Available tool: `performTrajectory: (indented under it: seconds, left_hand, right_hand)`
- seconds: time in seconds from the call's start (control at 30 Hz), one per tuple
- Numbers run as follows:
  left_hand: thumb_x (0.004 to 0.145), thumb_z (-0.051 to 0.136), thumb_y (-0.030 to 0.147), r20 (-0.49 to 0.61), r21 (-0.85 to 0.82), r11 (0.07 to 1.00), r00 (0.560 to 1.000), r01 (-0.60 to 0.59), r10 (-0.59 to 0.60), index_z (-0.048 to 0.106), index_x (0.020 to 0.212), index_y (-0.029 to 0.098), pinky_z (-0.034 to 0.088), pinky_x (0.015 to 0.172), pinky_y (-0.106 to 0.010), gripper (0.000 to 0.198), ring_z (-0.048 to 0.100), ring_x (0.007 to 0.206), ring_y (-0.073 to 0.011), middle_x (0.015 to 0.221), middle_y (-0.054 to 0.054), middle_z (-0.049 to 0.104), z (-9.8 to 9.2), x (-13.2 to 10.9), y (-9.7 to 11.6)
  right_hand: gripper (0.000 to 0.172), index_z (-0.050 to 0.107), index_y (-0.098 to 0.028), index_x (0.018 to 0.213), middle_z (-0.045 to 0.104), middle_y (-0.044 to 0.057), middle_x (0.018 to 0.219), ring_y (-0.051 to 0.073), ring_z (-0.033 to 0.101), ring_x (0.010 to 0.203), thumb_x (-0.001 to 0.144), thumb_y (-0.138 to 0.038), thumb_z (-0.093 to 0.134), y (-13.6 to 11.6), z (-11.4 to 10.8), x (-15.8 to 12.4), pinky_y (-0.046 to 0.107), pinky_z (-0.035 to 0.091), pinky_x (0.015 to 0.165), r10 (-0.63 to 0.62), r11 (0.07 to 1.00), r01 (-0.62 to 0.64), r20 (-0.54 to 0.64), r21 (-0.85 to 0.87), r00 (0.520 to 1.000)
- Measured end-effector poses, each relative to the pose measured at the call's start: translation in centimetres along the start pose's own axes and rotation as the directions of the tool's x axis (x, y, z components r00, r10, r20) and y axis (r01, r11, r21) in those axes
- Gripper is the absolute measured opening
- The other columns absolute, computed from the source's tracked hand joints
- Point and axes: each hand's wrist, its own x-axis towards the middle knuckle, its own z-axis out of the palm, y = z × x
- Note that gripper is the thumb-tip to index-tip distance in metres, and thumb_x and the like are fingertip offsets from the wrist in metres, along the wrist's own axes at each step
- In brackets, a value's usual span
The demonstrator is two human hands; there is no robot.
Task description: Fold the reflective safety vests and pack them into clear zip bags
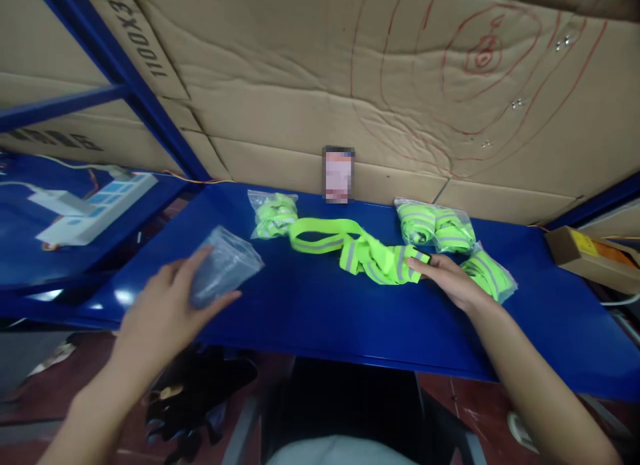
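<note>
My left hand [165, 298] is curled round a clear plastic bag [227, 268], perhaps a small stack of them, at the left part of the blue table. In my right hand [453, 278], thumb and fingers pinch a dark-edged end of a neon-yellow reflective strap [375, 258]. The strap has grey stripes and lies in loose folds, with a wide loop stretching to the left. Close behind my right hand is a bagged strap [490, 275], partly covered by the hand.
More bagged straps lie at the table's back: one bag [274, 215] left, another [435, 226] right. A phone-like object [339, 175], blurred, leans on the cardboard wall [280, 105]. A power strip [100, 208] sits far left, an open carton [593, 258] far right.
</note>
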Motion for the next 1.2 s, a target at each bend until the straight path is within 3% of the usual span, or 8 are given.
performTrajectory:
  seconds: [0.17,0.3,0.47,0.63,0.77,0.97,1.07,1.2]
  left_hand:
    - [0.082,0.064,0.071,-0.001,-0.046,0.944,0.945,0.328,-0.328,0.031,0.161,0.023,0.046,0.106,-0.067,0.099,0.051,0.136,-0.0504,0.149,-0.024,0.048,-0.3,3.8,-3.4]
    - [0.082,0.059,0.079,0.024,-0.111,0.911,0.918,0.397,-0.397,0.036,0.159,0.019,0.037,0.108,-0.075,0.100,0.042,0.141,-0.0538,0.155,-0.029,0.039,0.5,6.9,-3.7]
    - [0.080,0.031,0.094,0.027,-0.175,0.952,0.967,0.253,-0.252,0.044,0.150,-0.003,0.039,0.102,-0.071,0.120,0.044,0.140,-0.0544,0.150,-0.034,0.046,2.0,11.8,-2.9]
    - [0.091,0.046,0.069,-0.059,-0.228,0.945,0.965,0.237,-0.256,0.043,0.152,0.001,0.038,0.101,-0.076,0.092,0.046,0.139,-0.0539,0.151,-0.037,0.044,2.1,15.4,-1.5]
    - [0.100,0.034,0.054,-0.149,-0.294,0.948,0.973,0.126,-0.176,0.052,0.147,0.008,0.037,0.112,-0.067,0.068,0.046,0.141,-0.0430,0.151,-0.025,0.048,1.4,14.4,0.1]
    - [0.097,0.048,0.061,0.022,-0.605,0.788,0.992,0.112,-0.124,0.044,0.152,0.010,0.050,0.107,-0.054,0.075,0.064,0.124,-0.0372,0.142,-0.024,0.060,1.0,10.8,4.2]
    - [0.093,0.058,0.060,0.192,-0.890,0.431,0.979,0.147,0.062,0.042,0.150,0.015,0.060,0.090,-0.044,0.075,0.072,0.108,-0.0303,0.136,-0.020,0.066,0.4,9.6,7.2]
    - [0.088,0.074,0.046,0.111,-0.994,0.047,0.910,0.101,0.400,0.054,0.136,0.020,0.059,0.095,-0.038,0.058,0.069,0.118,-0.0267,0.131,-0.013,0.069,-0.9,9.0,10.8]
  right_hand:
    - [0.063,0.070,-0.023,0.129,0.071,0.011,0.133,0.030,0.068,0.119,0.081,-0.063,0.075,-1.8,-2.0,-1.0,0.046,0.054,0.103,-0.239,0.952,0.194,-0.180,-0.236,0.954]
    - [0.048,0.072,-0.025,0.124,0.071,0.009,0.132,0.029,0.070,0.115,0.091,-0.060,0.065,-6.7,-0.3,-0.8,0.046,0.054,0.101,-0.478,0.834,0.357,-0.225,-0.421,0.849]
    - [0.031,0.074,-0.020,0.111,0.075,0.007,0.124,0.024,0.067,0.120,0.099,-0.044,0.059,-12.8,8.8,5.2,0.037,0.048,0.107,-0.331,0.878,0.370,0.171,-0.304,0.928]
    - [0.066,0.064,-0.006,0.125,0.061,0.025,0.142,0.039,0.058,0.133,0.083,-0.056,0.077,-14.5,19.0,12.0,0.046,0.047,0.107,-0.173,0.902,0.224,0.166,-0.369,0.971]
    - [0.072,0.065,-0.005,0.115,0.070,0.026,0.123,0.037,0.070,0.109,0.072,-0.060,0.085,-14.3,22.5,14.0,0.044,0.056,0.088,-0.089,0.926,0.146,0.174,-0.347,0.981]
    - [0.062,0.045,-0.016,0.139,0.070,0.012,0.126,0.019,0.073,0.095,0.092,-0.050,0.068,-11.7,21.1,8.4,0.030,0.060,0.078,-0.215,0.953,0.231,0.098,-0.196,0.972]
    - [0.078,0.034,-0.021,0.151,0.061,0.015,0.141,0.023,0.067,0.118,0.088,-0.044,0.075,-9.1,18.1,2.7,0.036,0.055,0.100,-0.525,0.840,0.521,0.015,-0.154,0.851]
    - [0.070,0.049,-0.025,0.140,0.069,0.011,0.123,0.028,0.067,0.113,0.084,-0.053,0.079,-6.2,11.9,-3.1,0.043,0.053,0.099,-0.604,0.760,0.588,0.032,-0.275,0.796]
